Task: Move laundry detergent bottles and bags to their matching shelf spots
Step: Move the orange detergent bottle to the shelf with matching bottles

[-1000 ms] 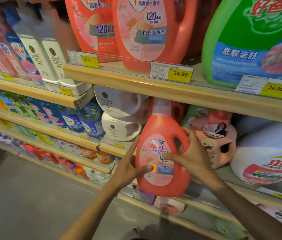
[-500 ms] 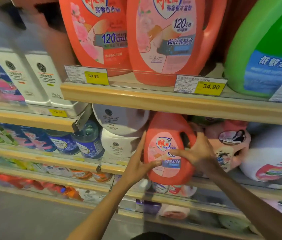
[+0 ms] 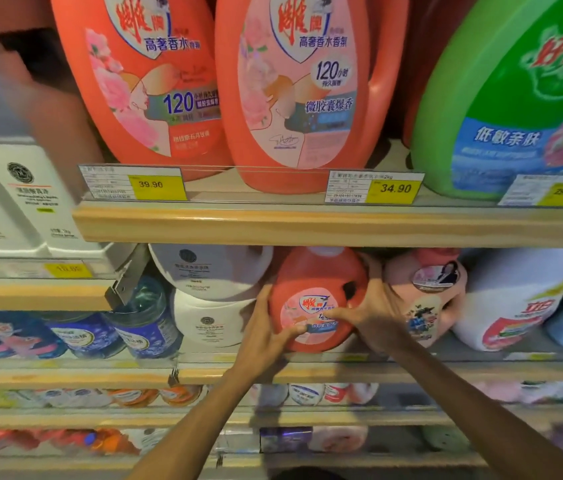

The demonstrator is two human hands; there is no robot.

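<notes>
both hands (image 3: 266,327) gripping red detergent bottle (image 3: 311,285)

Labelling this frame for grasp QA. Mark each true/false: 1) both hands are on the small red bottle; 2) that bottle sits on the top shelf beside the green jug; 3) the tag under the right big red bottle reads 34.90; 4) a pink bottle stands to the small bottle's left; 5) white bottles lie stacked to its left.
1) True: left hand and right hand hold the small red bottle.
2) False: it is on the shelf below; the green jug is above.
3) True: price tag.
4) False: the pink bottle is on its right.
5) True: white bottles.
</notes>
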